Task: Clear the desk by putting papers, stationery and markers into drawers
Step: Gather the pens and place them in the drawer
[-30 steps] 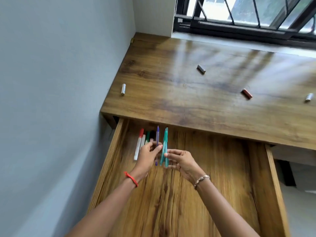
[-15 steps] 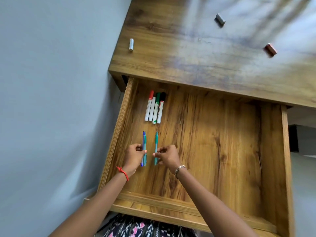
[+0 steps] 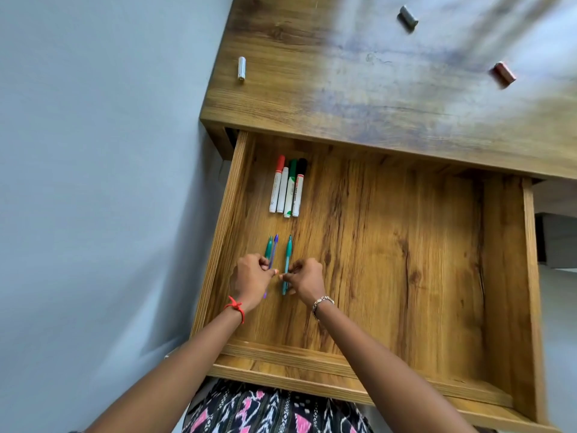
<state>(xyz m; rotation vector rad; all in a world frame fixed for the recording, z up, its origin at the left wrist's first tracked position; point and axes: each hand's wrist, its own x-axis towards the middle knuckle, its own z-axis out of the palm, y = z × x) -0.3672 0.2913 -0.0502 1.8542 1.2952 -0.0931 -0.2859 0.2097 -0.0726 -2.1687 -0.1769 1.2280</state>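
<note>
The wooden drawer (image 3: 499, 276) is pulled out below the desk (image 3: 374, 98). Several whiteboard markers (image 3: 288, 186) lie side by side at its back left. In front of them, on the drawer floor, my left hand (image 3: 249, 281) pinches a green pen (image 3: 268, 247) and a blue pen (image 3: 273, 250) together. My right hand (image 3: 306, 279) pinches a second green pen (image 3: 287, 260) just to their right. All three pens point away from me.
On the desk top lie a white cap-like piece (image 3: 241, 69) near the left edge, a grey one (image 3: 407, 18) and a red one (image 3: 503, 75). A grey wall (image 3: 93, 182) runs close along the drawer's left side.
The camera has tilted down toward the drawer. My hands came nearer to me and lowered the pens from a bunch by the markers; the pens now lie apart, two left and one right.
</note>
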